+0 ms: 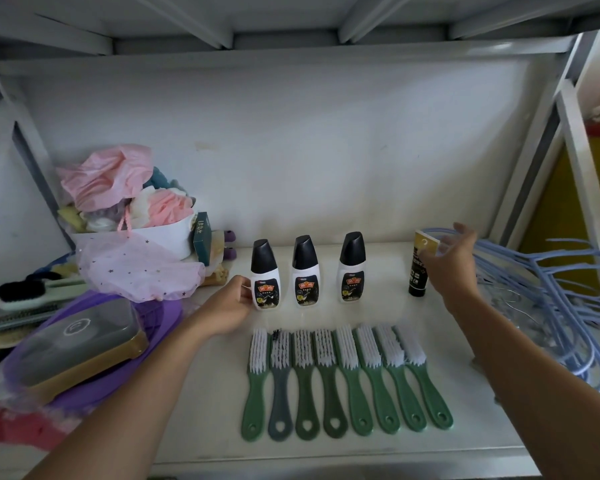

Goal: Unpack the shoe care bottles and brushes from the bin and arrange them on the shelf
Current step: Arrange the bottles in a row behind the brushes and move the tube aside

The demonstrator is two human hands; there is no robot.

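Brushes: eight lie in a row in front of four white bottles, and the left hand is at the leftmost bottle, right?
No: the head view shows three white bottles, not four. The eight brushes do lie in a row in front, with the left hand at the leftmost bottle.

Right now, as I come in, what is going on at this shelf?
A person is arranging shoe care items on the shelf. The left grip holds the leftmost bottle of three upright ones. The right grip, fingers spread, is at the top of a black tube standing further right. Eight brushes lie in a row in front.
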